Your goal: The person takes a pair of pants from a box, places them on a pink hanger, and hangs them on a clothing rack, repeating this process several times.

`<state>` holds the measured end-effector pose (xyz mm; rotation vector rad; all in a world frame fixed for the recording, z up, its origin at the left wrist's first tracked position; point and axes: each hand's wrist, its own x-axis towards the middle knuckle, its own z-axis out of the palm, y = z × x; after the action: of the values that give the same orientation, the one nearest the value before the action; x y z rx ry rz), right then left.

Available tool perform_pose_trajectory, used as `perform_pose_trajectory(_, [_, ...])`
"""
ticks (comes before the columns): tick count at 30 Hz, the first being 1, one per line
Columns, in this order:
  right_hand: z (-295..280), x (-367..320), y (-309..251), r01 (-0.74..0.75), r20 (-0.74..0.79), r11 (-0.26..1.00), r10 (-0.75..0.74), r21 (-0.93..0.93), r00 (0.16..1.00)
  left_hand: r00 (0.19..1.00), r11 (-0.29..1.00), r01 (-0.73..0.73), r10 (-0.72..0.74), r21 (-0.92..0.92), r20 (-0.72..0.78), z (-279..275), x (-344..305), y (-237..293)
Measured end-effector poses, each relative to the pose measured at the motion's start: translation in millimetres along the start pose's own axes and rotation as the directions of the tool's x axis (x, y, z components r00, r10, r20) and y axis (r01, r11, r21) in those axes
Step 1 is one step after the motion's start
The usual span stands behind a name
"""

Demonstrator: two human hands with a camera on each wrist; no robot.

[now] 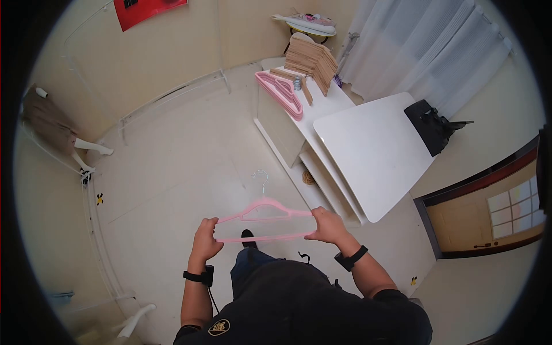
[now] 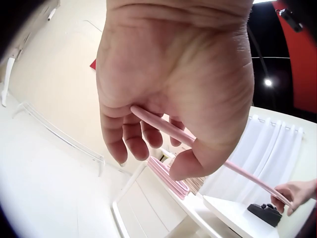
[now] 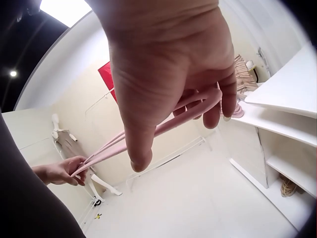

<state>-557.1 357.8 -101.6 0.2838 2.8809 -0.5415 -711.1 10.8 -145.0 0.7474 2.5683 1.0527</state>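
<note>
A pink clothes hanger with a silver metal hook is held out in front of the body, its hook pointing away. The left hand grips its left end, thumb on the lower bar; in the left wrist view the pink bar runs between that palm, thumb and fingers. At the other end the right hand holds the hanger's right corner. The right wrist view shows the rounded pink end inside the curled fingers, with the thumb along the bar.
To the right stands a white shelf unit with a white tabletop. Pink hangers lie stacked on it, beside wooden hangers. A black device sits at the tabletop's far edge. Clear rack rails and a mannequin stand left.
</note>
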Motion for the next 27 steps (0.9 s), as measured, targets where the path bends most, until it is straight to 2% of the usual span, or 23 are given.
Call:
perform_pose_trajectory(5, [-19,73,-26,-0.012,-0.012,1.0,0.012,-0.015,1.0,1.0,1.0,0.013,-0.013,-0.006,0.014,-46,75,-23])
perform_pose_trajectory(11, [-36,138,-20,-0.051,-0.096,0.999,0.053,0.015,0.994,0.999,0.999,-0.021,0.02,0.043,0.031,-51,147,-38])
perform_pose_trajectory(18, [-47,221,25,-0.049,-0.19,0.997,0.061,0.064,0.98,0.997,0.993,-0.03,0.021,0.111,0.076,-63,248,-10])
perform_pose_trajectory(20, [-51,248,44,-0.05,-0.199,0.994,0.069,0.101,0.978,0.98,0.996,0.045,-0.06,0.082,0.191,-69,285,2])
perform_pose_trajectory(24, [-79,295,78,-0.109,-0.148,0.968,0.144,0.225,0.978,0.963,0.99,0.077,-0.105,0.12,0.249,-71,362,26])
perform_pose_trajectory(26, [-90,316,96,-0.101,-0.157,0.968,0.14,0.231,0.978,0.976,0.942,-0.159,0.104,0.296,0.192,-68,398,31])
perform_pose_trajectory(27, [-95,327,104,-0.129,-0.117,0.961,0.161,0.244,0.98,0.976,0.937,-0.171,0.118,0.304,0.184,-64,418,35])
